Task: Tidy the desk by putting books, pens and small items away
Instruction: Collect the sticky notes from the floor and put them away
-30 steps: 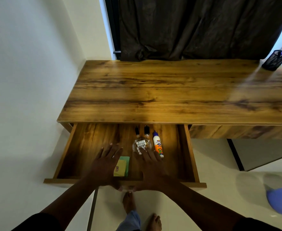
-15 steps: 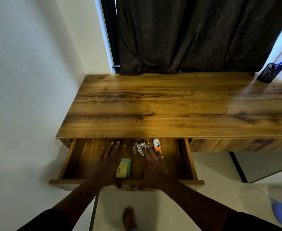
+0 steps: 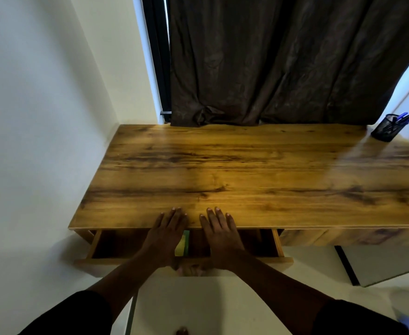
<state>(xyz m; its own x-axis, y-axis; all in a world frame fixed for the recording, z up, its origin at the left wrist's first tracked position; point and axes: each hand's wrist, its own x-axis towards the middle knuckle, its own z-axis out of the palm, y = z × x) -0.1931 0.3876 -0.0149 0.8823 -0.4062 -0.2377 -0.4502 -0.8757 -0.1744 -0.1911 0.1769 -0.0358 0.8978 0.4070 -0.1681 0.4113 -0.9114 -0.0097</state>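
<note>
Fingers straight on both left hand [image 3: 168, 234] and right hand [image 3: 219, 234], holding nothing, over the part-open drawer [image 3: 279, 245] at lower centre, sticky notes [image 3: 183, 244] between them.

No text, label, brand, number or sign can be read anywhere. The yellow and green pads [image 3: 182, 245] in the drawer at lower centre show no writing, and the black mesh pen holder [image 3: 385, 128] at the upper right of the desk [image 3: 247, 175] carries none.
</note>
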